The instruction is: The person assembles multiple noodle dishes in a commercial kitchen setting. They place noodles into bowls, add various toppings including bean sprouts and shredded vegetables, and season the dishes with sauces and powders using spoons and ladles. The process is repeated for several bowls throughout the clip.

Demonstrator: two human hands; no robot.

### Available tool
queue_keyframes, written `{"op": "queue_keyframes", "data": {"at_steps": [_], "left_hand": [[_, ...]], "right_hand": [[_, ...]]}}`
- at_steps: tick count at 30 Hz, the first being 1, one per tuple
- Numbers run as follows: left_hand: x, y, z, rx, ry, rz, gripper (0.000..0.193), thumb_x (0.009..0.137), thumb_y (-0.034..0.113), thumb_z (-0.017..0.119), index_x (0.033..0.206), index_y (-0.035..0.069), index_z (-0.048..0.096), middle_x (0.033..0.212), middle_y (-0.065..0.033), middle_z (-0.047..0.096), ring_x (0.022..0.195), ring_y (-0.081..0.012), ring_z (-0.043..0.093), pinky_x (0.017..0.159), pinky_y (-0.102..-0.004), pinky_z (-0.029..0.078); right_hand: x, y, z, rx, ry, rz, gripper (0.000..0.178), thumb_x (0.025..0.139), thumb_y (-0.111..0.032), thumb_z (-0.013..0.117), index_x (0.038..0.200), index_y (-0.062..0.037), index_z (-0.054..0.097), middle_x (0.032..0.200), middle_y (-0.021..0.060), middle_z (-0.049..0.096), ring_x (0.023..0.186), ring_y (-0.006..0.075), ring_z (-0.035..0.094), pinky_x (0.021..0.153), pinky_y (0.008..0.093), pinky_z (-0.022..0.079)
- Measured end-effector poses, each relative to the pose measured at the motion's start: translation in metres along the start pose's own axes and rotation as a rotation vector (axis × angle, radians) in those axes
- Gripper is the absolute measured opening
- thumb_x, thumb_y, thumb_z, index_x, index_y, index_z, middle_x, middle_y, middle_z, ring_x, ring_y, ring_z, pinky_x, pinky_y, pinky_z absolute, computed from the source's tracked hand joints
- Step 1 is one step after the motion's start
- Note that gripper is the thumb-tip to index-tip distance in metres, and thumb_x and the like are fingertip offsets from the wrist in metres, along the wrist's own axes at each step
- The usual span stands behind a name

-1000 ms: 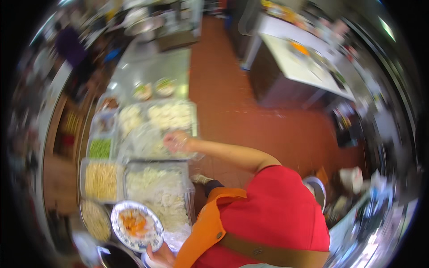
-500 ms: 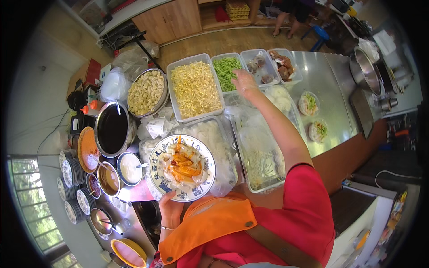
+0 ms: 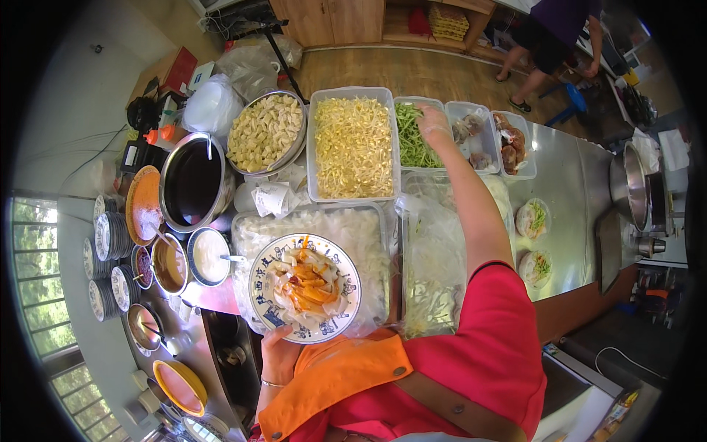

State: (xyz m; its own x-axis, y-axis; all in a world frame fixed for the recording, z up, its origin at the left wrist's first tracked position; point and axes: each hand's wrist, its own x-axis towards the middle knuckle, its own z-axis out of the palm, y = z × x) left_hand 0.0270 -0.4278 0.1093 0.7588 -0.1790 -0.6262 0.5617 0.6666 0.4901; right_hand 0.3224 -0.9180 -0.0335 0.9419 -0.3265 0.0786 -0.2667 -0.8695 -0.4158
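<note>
A white plate with blue patterns (image 3: 259,291) rests in my left hand (image 3: 280,357), which grips its near rim. Pale wide noodles (image 3: 331,298) topped with an orange-red sauce (image 3: 303,287) lie on it. My right hand (image 3: 434,124), seemingly in a clear thin glove, reaches into a clear tub of green vegetable strips (image 3: 412,144). Its fingers bend down among the strips, and the fingertips are partly hidden. Left of that tub stands a larger tub of bean sprouts (image 3: 352,147). Under the plate is a plastic-covered tub of whitish food (image 3: 361,228).
A bowl of beige cubes (image 3: 265,132), a pot of dark liquid (image 3: 191,180), a white sauce bowl (image 3: 212,258) and stacked plates (image 3: 112,237) stand left. Right are a meat tub (image 3: 513,144) and two filled round containers (image 3: 532,219). A person (image 3: 549,37) stands beyond the counter.
My right hand has come down into the green strips from above them. The plate stays in my left hand. The view has shifted, and more of the other person shows.
</note>
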Motion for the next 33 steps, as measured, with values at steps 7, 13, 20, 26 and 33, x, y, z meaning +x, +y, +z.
{"op": "queue_keyframes", "data": {"at_steps": [7,13,20,26,33], "left_hand": [[0.016,0.001,0.0,0.024,-0.098,0.004,0.069,0.07,-0.003,0.058,0.137,0.001,0.041,0.133,-0.0139,0.053,0.122,-0.031,0.052,0.105,-0.0439,0.042],[0.051,0.0,0.006,0.121,-0.157,-0.14,0.062,0.078,0.001,0.06,0.137,0.002,0.042,0.131,-0.0135,0.055,0.121,-0.0308,0.053,0.104,-0.0448,0.042],[0.105,-0.006,0.026,0.192,-0.469,-0.294,0.049,0.088,0.004,0.06,0.134,0.002,0.045,0.13,-0.0124,0.057,0.12,-0.0259,0.055,0.102,-0.0447,0.045],[0.109,-0.022,0.044,0.228,-0.588,-0.387,0.048,0.091,0.012,0.061,0.135,0.001,0.044,0.13,-0.0125,0.057,0.119,-0.0255,0.057,0.102,-0.0444,0.046],[0.085,-0.054,0.064,0.308,-0.656,-0.463,0.05,0.091,0.015,0.061,0.136,0.0,0.043,0.133,-0.0127,0.055,0.122,-0.0264,0.054,0.104,-0.0451,0.043]], "right_hand": [[-0.023,0.024,-0.034,0.197,0.011,0.145,0.042,0.079,-0.017,0.066,0.119,-0.0062,0.061,0.1,0.0202,0.068,0.093,0.0331,0.066,0.084,0.0409,0.051],[-0.078,-0.026,-0.077,0.889,0.057,0.207,0.038,0.083,-0.009,0.07,0.118,0.0003,0.059,0.066,0.0095,0.064,0.052,0.0124,0.059,0.052,0.0285,0.051],[-0.222,-0.156,-0.152,0.937,-0.348,0.091,0.044,0.083,-0.009,0.073,0.124,-0.0061,0.057,0.092,0.0089,0.067,0.069,0.0157,0.063,0.061,0.0289,0.055],[-0.309,-0.192,-0.169,0.238,-0.171,-0.314,0.039,0.085,-0.012,0.065,0.123,-0.013,0.059,0.115,0.0145,0.063,0.097,0.0331,0.062,0.088,0.039,0.051],[-0.369,-0.145,-0.214,0.275,0.04,0.08,0.032,0.088,-0.015,0.066,0.118,-0.0073,0.06,0.102,0.0118,0.063,0.085,0.0254,0.063,0.077,0.0344,0.052]]}}
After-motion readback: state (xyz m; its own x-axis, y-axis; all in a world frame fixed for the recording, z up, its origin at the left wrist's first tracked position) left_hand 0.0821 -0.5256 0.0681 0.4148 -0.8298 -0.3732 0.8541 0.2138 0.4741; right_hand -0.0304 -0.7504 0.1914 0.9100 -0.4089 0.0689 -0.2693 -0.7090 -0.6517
